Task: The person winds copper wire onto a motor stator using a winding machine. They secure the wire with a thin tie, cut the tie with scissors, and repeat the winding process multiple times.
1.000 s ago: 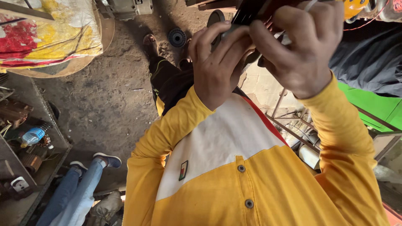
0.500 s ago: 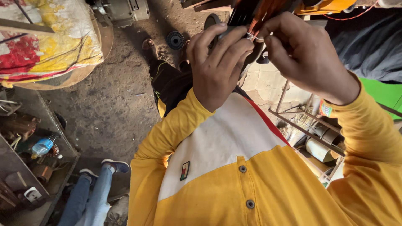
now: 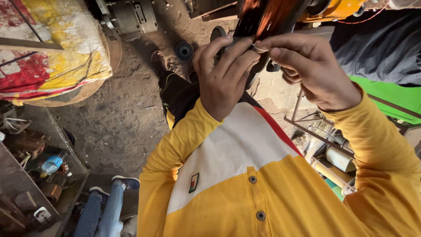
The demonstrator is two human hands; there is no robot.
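Copper-wound dark coil [image 3: 263,22] raised near the face, gripped by left hand [image 3: 223,79]; right hand [image 3: 315,72] fingers [image 3: 267,43] pinching thin wire [image 3: 255,46]. Yellow-and-red sack [image 3: 52,48] upper left, blue bottle [image 3: 51,163] on shelf.

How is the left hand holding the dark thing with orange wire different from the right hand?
The left hand wraps its fingers around the dark part with orange copper windings, back toward the camera. The right hand only pinches a thin wire end between fingertips. Both come out of yellow sleeves.
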